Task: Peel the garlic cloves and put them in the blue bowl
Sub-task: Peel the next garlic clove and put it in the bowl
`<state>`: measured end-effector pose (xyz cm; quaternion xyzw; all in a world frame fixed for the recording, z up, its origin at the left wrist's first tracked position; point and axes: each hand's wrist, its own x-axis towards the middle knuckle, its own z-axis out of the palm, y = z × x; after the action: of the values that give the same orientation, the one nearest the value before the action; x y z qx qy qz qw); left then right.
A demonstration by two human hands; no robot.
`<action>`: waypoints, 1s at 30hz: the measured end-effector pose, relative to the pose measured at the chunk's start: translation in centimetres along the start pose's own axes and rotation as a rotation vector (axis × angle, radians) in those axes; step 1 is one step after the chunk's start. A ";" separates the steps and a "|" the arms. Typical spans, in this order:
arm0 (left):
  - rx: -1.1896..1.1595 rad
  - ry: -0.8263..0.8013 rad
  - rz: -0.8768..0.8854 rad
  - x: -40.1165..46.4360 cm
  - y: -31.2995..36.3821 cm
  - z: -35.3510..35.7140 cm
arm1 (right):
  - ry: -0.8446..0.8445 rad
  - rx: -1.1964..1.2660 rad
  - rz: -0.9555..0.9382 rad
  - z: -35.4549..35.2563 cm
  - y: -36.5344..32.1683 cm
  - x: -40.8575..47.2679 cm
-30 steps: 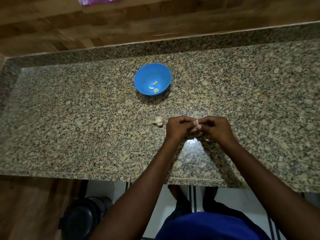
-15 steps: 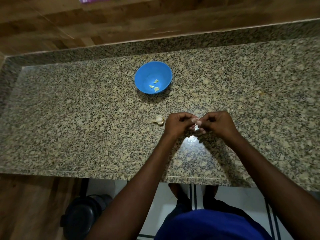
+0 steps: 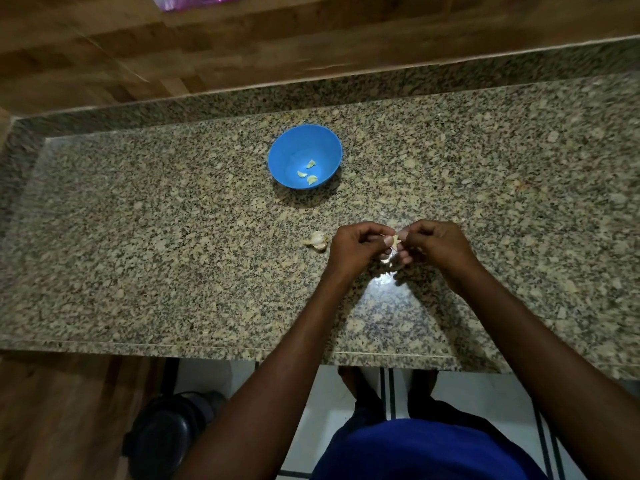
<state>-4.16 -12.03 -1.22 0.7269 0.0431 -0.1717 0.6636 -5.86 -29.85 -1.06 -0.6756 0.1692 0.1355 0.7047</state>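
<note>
Just right of the frame's centre, the left hand (image 3: 356,247) and the right hand (image 3: 436,245) meet over the speckled granite table (image 3: 138,237). The fingers (image 3: 384,241) of both hands are curled in, and between their tips they pinch a small pale garlic clove (image 3: 396,240) with a flake of skin sticking out from it. The two hands nearly touch at the fingertips; how much of the clove is already bare cannot be told, since the fingers cover most of it.

Just left of the left hand, a part of a garlic bulb (image 3: 317,240) lies on the table, close to the knuckles but apart from them.

Above the hands, toward the upper middle of the frame, stands the blue bowl (image 3: 287,150), well apart from both hands. Three peeled cloves (image 3: 308,173) lie in its bottom, near the lower right of its inside.

A bright glare spot sits on the table right below the hands. Along the top of the frame runs a wood-patterned wall (image 3: 242,57), with a bit of pink plastic (image 3: 194,0) at the very top edge. At the bottom, below the table's near edge, a blue garment (image 3: 415,452) and a dark round object (image 3: 166,434) on the floor show in the lower left.
</note>
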 end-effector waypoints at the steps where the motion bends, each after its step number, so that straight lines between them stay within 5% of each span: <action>1: 0.000 0.015 -0.004 -0.1 0.0 0.0 | -0.004 0.019 0.010 0.0 -0.1 -0.1; 11: -0.063 0.012 -0.022 -1.0 0.2 0.4 | 0.081 0.094 0.005 1.2 -0.1 -0.6; 24: -0.346 -0.028 -0.148 -1.1 0.5 0.8 | -0.103 0.569 0.388 0.9 -1.2 -0.1; 30: -0.151 0.007 -0.047 -1.0 0.8 0.7 | 0.042 0.251 0.274 0.9 -1.0 0.4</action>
<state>-5.02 -12.60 -0.21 0.6741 0.0751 -0.1812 0.7121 -5.02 -28.96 -0.27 -0.5558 0.2899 0.1939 0.7546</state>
